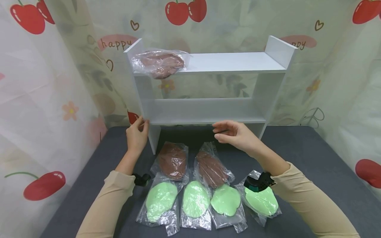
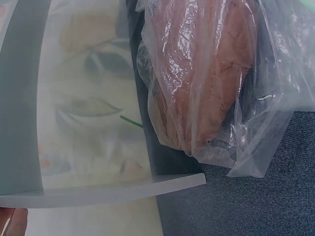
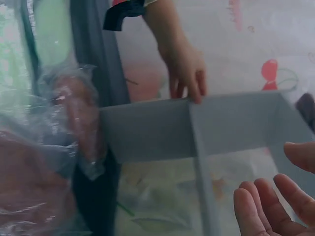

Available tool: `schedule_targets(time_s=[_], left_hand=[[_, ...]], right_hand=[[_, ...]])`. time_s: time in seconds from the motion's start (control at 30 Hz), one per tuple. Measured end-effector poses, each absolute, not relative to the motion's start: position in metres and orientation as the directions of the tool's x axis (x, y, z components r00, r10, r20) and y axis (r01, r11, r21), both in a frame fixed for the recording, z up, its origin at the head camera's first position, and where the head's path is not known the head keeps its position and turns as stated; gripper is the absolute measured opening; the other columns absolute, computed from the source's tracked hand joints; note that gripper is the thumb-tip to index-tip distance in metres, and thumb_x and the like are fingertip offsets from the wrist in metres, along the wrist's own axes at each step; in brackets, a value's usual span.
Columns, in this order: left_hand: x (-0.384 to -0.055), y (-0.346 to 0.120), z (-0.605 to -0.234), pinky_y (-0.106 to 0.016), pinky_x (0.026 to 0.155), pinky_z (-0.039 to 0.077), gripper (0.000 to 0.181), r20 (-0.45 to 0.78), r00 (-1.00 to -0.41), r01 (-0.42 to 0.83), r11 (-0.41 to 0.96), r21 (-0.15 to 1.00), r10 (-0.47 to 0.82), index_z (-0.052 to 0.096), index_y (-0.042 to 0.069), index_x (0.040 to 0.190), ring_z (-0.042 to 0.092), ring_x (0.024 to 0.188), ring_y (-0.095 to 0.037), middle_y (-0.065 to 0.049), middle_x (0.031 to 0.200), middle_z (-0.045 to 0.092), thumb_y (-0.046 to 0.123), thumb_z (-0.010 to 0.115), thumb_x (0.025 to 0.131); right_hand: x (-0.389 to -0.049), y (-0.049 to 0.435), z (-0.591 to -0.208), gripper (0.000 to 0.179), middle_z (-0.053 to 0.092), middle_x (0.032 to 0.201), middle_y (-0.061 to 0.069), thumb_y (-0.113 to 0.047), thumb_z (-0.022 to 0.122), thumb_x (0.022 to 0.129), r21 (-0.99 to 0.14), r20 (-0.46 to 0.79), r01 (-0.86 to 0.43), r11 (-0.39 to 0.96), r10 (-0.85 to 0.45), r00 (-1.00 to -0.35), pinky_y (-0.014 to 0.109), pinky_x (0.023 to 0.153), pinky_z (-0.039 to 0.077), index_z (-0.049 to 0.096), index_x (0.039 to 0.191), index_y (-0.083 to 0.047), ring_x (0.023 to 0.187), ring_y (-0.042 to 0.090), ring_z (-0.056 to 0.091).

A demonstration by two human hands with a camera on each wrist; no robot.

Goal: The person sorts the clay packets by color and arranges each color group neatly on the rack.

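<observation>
A small white shelf unit (image 1: 208,114) stands on the dark table. My left hand (image 1: 137,134) touches its left side panel from outside, near the middle board. In the right wrist view the fingertips of that left hand (image 3: 186,73) meet the panel's edge. My right hand (image 1: 235,134) hovers in front of the middle board, fingers loosely bent and holding nothing. A clear bag with brown contents (image 1: 162,62) lies on the top board at the left. Two more brown bags, left (image 1: 172,162) and right (image 1: 212,168), lie on the table before the unit.
Several clear bags with light green contents lie in a row nearer me, including the leftmost (image 1: 161,200) and rightmost green bag (image 1: 262,201), the latter partly under my right wrist. A patterned curtain (image 1: 208,36) hangs behind and beside the table (image 1: 297,158).
</observation>
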State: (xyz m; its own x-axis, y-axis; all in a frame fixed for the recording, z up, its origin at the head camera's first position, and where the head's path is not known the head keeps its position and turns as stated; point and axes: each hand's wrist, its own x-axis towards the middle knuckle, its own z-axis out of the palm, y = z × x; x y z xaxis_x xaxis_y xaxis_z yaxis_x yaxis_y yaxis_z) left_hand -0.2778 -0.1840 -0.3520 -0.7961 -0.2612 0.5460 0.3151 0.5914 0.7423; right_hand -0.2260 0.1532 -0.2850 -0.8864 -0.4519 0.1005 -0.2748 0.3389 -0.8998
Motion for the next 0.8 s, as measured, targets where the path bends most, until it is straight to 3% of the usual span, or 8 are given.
schedule_targets(time_s=[0.27,0.5,0.8], left_hand=[[-0.277,-0.184,-0.352,-0.048,0.078,0.054,0.037,0.553,-0.792,0.319,0.595,0.737,-0.260,0.057,0.000,0.127,0.068,0.095,-0.035,-0.023,0.111,0.066,0.014,0.057,0.093],[-0.277,-0.183,-0.352,-0.048,0.077,0.054,0.036,0.557,-0.789,0.322,0.597,0.735,-0.261,0.057,0.000,0.126,0.068,0.094,-0.035,-0.022,0.110,0.067,0.014,0.057,0.093],[-0.279,-0.183,-0.352,-0.048,0.078,0.054,0.036,0.552,-0.789,0.317,0.590,0.742,-0.270,0.057,0.003,0.127,0.068,0.095,-0.034,-0.022,0.109,0.067,0.014,0.057,0.093]], right_hand=[[-0.226,0.173,-0.329,0.051,0.052,0.128,0.022,-0.023,0.062,0.090,-0.899,0.021,-0.212,0.383,-0.447,-0.895,0.036,0.091,0.051,0.045,0.135,-0.003,0.106,0.018,0.062],[-0.230,0.186,-0.357,0.054,0.050,0.130,0.024,-0.025,0.062,0.090,-0.902,-0.030,-0.163,0.399,-0.435,-0.900,0.042,0.094,0.050,0.043,0.136,-0.002,0.113,0.032,0.058],[-0.234,0.191,-0.386,0.060,0.046,0.133,0.028,-0.027,0.065,0.088,-0.899,-0.101,-0.102,0.427,-0.426,-0.899,0.041,0.093,0.050,0.042,0.137,-0.001,0.114,0.035,0.056]])
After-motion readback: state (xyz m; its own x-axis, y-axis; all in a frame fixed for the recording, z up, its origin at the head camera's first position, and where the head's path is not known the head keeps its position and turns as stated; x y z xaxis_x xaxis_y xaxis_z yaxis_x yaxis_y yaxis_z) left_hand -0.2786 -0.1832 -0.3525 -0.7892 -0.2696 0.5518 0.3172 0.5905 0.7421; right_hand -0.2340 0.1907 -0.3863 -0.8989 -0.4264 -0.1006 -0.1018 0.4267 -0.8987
